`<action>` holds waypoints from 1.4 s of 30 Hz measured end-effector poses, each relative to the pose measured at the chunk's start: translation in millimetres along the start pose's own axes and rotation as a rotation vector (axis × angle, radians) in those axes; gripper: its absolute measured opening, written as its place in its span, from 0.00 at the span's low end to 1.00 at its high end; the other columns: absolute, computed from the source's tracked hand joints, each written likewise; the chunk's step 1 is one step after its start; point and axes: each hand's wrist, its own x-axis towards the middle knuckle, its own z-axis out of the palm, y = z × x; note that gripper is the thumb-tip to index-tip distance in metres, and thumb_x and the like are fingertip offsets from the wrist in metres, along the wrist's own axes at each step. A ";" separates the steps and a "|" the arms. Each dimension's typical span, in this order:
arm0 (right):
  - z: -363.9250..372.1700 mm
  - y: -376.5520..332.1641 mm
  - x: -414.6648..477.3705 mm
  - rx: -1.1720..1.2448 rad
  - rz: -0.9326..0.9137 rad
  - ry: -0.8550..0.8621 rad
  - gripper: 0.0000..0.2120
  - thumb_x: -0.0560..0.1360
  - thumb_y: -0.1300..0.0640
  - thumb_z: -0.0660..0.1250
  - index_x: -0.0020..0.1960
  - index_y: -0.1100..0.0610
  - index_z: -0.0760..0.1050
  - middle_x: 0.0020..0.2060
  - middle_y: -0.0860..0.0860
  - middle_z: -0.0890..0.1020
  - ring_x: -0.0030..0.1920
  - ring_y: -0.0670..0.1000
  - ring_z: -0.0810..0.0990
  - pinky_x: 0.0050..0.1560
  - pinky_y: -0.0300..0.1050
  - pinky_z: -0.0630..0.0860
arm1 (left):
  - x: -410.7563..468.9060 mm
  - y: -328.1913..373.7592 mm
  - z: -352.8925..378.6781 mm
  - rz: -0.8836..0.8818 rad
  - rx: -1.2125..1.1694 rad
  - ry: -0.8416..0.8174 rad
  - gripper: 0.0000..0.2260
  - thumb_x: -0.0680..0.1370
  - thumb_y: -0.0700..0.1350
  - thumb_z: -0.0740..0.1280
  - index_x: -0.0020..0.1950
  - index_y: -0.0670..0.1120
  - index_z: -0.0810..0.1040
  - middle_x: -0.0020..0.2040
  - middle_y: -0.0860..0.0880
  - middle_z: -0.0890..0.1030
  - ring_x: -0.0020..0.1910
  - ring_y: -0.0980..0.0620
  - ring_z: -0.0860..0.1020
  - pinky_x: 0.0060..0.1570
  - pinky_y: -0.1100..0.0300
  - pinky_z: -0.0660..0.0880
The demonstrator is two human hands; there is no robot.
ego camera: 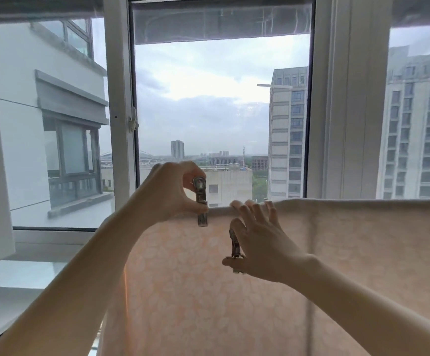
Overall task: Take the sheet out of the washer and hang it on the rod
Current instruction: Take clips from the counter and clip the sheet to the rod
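Sheet [337, 253], peach and patterned, draped with its top fold level, in front of window frame [120, 124]; rod hidden under fold. Left hand [167, 191] at sheet's upper left end, thumb and fingers pinching upright metal clip [201, 201], whose lower tip overlaps sheet's edge. Right hand [260, 242] just right of that: fingertips spread on fold, thumb side gripping second clip [235, 246] in front of sheet.

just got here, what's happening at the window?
A person is pegging a pink patterned sheet that hangs draped in front of the window; the rod is hidden under its fold. The left hand pinches a metal clip at the sheet's top edge. The right hand rests its fingers on that edge and holds a second clip, not yet attached.
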 end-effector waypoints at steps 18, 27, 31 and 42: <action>5.4 -0.1 -29.6 0.053 0.061 0.160 0.26 0.64 0.38 0.71 0.53 0.54 0.73 0.67 0.53 0.68 0.69 0.60 0.63 0.68 0.58 0.61 | -33.7 34.5 58.4 0.322 0.504 0.236 0.22 0.70 0.37 0.73 0.64 0.40 0.78 0.62 0.45 0.80 0.68 0.46 0.73 0.67 0.53 0.65; -20.3 28.1 -105.1 -0.001 0.163 0.105 0.15 0.72 0.53 0.62 0.58 0.54 0.71 0.52 0.49 0.75 0.52 0.53 0.73 0.49 0.49 0.74 | 8.4 64.3 136.5 0.249 0.265 0.121 0.14 0.81 0.46 0.61 0.65 0.46 0.75 0.59 0.48 0.81 0.56 0.46 0.79 0.54 0.53 0.75; -33.1 59.7 -141.5 0.027 0.267 0.049 0.16 0.68 0.58 0.66 0.55 0.57 0.71 0.50 0.52 0.76 0.50 0.54 0.74 0.48 0.50 0.76 | 34.3 80.3 168.2 0.306 0.287 0.128 0.16 0.82 0.52 0.58 0.67 0.49 0.75 0.59 0.48 0.81 0.52 0.43 0.80 0.49 0.49 0.76; -61.3 168.2 -253.7 0.118 0.378 0.053 0.24 0.66 0.48 0.74 0.59 0.49 0.70 0.52 0.45 0.73 0.53 0.47 0.73 0.47 0.45 0.78 | 76.5 181.0 249.6 0.464 0.366 0.080 0.17 0.83 0.47 0.59 0.71 0.48 0.71 0.54 0.47 0.83 0.51 0.44 0.81 0.49 0.50 0.77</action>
